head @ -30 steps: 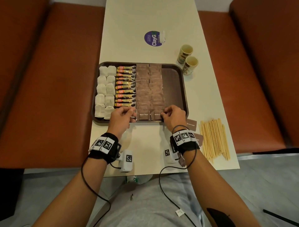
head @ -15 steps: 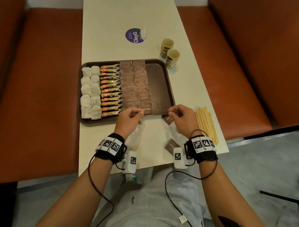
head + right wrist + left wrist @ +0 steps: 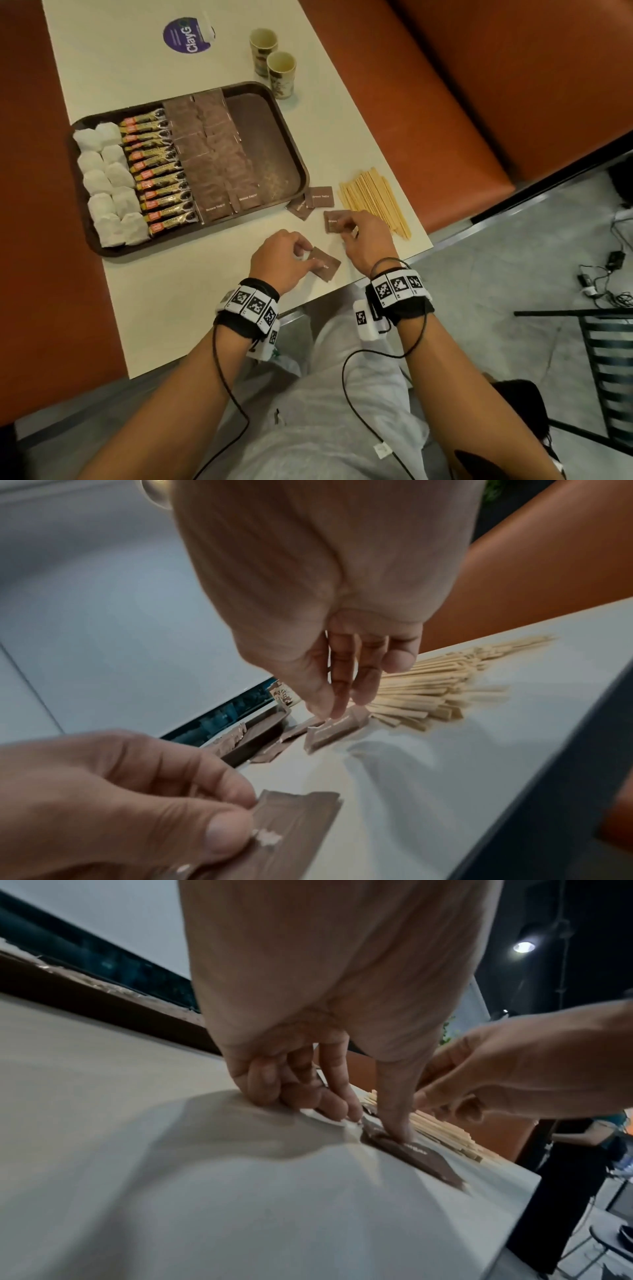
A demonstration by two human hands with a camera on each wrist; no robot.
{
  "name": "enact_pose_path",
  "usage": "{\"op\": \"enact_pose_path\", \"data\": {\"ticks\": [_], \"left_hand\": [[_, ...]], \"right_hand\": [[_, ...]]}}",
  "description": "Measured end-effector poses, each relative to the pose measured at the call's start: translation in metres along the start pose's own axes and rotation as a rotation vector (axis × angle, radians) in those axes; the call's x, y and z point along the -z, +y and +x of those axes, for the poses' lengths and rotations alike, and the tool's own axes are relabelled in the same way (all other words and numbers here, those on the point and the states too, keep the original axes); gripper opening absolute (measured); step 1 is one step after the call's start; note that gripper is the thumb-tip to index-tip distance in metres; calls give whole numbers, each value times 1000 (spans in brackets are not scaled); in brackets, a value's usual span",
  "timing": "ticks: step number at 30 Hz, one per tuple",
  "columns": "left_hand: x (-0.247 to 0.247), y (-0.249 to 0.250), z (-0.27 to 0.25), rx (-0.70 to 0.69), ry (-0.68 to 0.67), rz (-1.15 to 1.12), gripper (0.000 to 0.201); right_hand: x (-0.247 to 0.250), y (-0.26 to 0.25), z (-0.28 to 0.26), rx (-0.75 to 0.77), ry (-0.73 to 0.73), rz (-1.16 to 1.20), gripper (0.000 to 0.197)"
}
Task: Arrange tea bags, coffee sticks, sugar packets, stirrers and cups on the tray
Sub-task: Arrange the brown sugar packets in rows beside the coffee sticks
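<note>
A brown tray (image 3: 263,144) holds white tea bags (image 3: 106,178) on its left, a column of coffee sticks (image 3: 157,171), then two columns of brown sugar packets (image 3: 212,154); its right strip is bare. Two paper cups (image 3: 281,73) stand beyond the tray's far right corner. Wooden stirrers (image 3: 375,198) lie in a pile to the tray's right. My left hand (image 3: 308,257) pinches a loose sugar packet (image 3: 294,826) lying near the table's front edge. My right hand (image 3: 346,226) pinches another sugar packet (image 3: 337,729) beside the stirrers.
Two more loose sugar packets (image 3: 320,197) lie by the tray's near right corner. A purple round sticker (image 3: 186,36) marks the table's far end. Orange benches flank the table. A dark chair (image 3: 609,356) and cables sit on the floor at the right.
Both hands have drawn back from the tray's near edge to the table's front right, and each now pinches a loose sugar packet. The head view has swung right.
</note>
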State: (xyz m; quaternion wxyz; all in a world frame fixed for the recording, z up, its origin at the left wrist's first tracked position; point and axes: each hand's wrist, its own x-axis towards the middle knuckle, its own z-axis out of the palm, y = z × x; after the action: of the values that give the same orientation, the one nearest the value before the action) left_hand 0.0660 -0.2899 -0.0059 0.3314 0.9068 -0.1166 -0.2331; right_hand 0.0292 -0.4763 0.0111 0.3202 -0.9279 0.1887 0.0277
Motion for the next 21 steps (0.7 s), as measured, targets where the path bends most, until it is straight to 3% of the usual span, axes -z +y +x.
{"op": "enact_pose_path", "data": {"ticks": [6,11,19,21], "left_hand": [[0,3,5,58,22,44,17],[5,-2,5,60,79,53,6],[11,-12,10,83,115,-133,19],[12,-13,12,82,112,-132,17]], "right_hand": [[-7,-2,27,124,-33,-326,30],[-9,-8,38,133,-107,-357,37],[-7,-23,47,81,-214,-478,44],[-6,-25,47,78,-214,-476,38]]}}
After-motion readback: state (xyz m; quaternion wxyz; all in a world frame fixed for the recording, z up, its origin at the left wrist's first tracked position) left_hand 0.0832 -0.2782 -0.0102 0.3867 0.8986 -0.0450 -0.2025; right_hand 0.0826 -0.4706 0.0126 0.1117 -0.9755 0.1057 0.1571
